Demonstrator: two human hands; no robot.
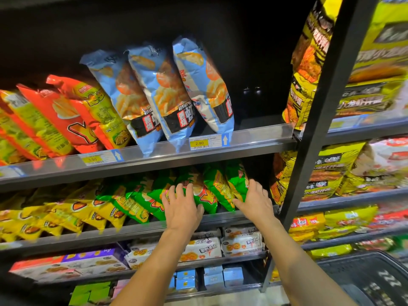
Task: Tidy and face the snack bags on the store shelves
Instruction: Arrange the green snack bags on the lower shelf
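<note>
Green snack bags [220, 195]: leaning in a row on shelf [141, 229], behind its lip. Left hand [181, 204], fingers spread flat on bag fronts; right hand [256, 202], fingers straight against end bag. Risk: row toppling or contents crushed, from too hard a press. Glossy crinkled film, air-puffed, pillow-shaped, probably slippery.

A metal top shelf [254, 139] crosses the middle of the frame. On it, centre, three blue bags [163, 96] stand leaning left; red bags [66, 120] lean the same way at far left. A price tag [199, 143] sits on its front rail. The second shelf [136, 230] below carries green bags [218, 188] at centre and yellow bags [55, 217] at left, all tilted. The third shelf [231, 258], lower centre, carries white packs [240, 241] and flat boxes [72, 263]. In the right bay, shelves carry yellow-black packs [309, 85].
</note>
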